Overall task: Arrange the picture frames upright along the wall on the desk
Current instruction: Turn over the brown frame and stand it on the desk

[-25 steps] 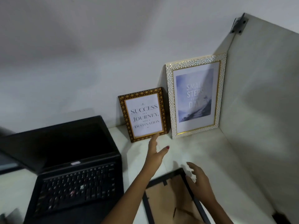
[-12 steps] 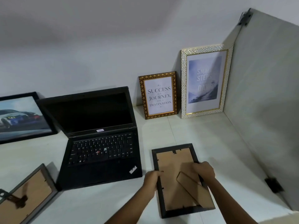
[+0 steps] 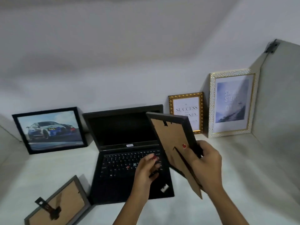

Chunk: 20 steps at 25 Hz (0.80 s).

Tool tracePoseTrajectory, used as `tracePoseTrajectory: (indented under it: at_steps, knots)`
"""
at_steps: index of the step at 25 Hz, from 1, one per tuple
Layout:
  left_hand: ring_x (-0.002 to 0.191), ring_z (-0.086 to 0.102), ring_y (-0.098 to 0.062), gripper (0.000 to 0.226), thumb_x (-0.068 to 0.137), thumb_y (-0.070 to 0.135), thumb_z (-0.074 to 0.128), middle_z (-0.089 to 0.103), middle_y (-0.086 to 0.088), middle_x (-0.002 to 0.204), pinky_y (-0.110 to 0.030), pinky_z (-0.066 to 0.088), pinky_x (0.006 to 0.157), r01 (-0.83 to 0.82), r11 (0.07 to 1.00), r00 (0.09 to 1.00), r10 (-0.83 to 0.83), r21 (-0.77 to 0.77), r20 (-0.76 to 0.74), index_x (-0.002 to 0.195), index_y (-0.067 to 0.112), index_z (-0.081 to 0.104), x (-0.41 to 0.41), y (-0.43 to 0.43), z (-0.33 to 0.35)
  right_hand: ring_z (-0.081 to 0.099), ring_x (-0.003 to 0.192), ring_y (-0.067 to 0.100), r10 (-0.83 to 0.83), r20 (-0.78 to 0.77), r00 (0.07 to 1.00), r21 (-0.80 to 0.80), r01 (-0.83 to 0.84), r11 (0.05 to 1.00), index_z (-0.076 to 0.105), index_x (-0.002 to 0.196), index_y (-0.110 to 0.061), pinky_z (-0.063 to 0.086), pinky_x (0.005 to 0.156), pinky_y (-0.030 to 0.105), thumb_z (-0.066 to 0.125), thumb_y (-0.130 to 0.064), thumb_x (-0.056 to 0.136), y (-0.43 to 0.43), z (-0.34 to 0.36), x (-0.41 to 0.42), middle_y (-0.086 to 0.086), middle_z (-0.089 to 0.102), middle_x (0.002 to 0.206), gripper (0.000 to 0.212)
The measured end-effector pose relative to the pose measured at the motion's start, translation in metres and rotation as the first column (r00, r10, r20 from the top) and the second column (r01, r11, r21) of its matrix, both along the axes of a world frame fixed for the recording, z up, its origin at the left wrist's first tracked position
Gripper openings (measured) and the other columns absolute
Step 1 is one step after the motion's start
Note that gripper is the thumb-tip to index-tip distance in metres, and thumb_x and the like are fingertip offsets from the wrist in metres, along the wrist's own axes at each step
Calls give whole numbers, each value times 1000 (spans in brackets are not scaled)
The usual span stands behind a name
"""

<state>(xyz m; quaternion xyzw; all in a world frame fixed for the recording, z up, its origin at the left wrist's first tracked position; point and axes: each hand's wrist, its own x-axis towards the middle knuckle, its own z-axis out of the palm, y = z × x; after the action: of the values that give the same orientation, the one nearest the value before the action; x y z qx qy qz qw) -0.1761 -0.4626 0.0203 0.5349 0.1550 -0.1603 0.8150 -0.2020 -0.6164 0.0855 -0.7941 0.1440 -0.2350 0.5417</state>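
Five frames [image 3: 173,140], one laptop [image 3: 129,153]

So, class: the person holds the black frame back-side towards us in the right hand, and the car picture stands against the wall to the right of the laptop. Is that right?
Not quite. The head view shows the car picture standing left of the laptop, not right. The right hand does hold the black frame with its back towards us.

A laptop [image 3: 128,153] sits mid-picture on the worktop [image 3: 243,176], a car picture [image 3: 50,129] at its left against the wall. Two frames [image 3: 186,111] [image 3: 233,103] stand at right. A face-down frame [image 3: 58,203] lies at lower left; a held frame [image 3: 175,143] is raised right of centre.
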Motion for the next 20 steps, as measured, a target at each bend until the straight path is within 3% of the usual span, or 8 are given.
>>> tracePoseTrajectory:
  at_steps: [3,5,8,10,12,14,17,20]
  knots:
    - [106,64,-17,66,55,44,80,64,-5,124,-34,49,92,207,978,943,-208,30,260,114,25,58,-1,63,39,53,73,-11,120,188,975,-152,-91,984,56,72,-21,37,59,-2,67,-11,72,76,4,0,-14,56,69,15]
    - [101,66,-7,92,39,47,87,72,7,109,-23,53,82,278,959,887,-280,59,368,119,21,50,-2,118,65,55,82,-8,270,247,931,-208,-221,953,61,76,-16,41,68,0,63,-14,68,139,2,4,-9,60,75,9]
    - [75,70,-1,64,52,8,85,77,13,74,-12,53,62,124,991,905,-137,58,403,108,12,56,1,195,83,56,100,-7,525,324,787,-244,-466,850,65,96,-12,45,85,9,61,-9,67,226,-1,18,-6,66,97,29]
    - [70,70,-10,26,70,-1,63,75,6,64,-15,55,57,-53,998,921,61,-32,384,92,13,66,13,253,75,50,114,-7,749,202,630,-231,-713,662,61,112,-18,41,96,12,65,-10,71,277,-6,35,-9,61,118,42]
    - [67,70,-17,24,85,2,46,75,2,65,-20,56,54,-216,962,907,261,-165,332,85,12,67,25,316,59,33,129,-6,878,-15,479,-181,-864,469,47,128,-28,33,107,18,62,-30,76,320,-22,55,-15,42,139,54]
    - [65,72,-17,14,83,14,52,76,0,69,-25,58,55,-302,932,894,350,-200,279,92,12,63,30,365,42,22,135,-2,812,-116,572,-183,-816,549,31,136,-35,31,110,27,57,-50,75,348,-44,71,-18,22,148,68]
    - [62,73,-19,54,42,40,83,75,-6,72,-36,55,63,-312,946,923,323,-87,208,85,13,65,33,423,23,25,126,6,610,-201,767,9,-621,784,23,138,-29,31,103,37,70,-54,61,379,-73,95,-15,21,138,93]
    - [69,74,-21,67,24,47,89,76,-7,76,-37,59,63,-269,958,947,282,-97,155,80,15,73,43,471,4,55,109,15,738,-264,621,342,-656,673,51,117,-21,49,93,39,74,-28,70,408,-96,127,-3,58,122,52]
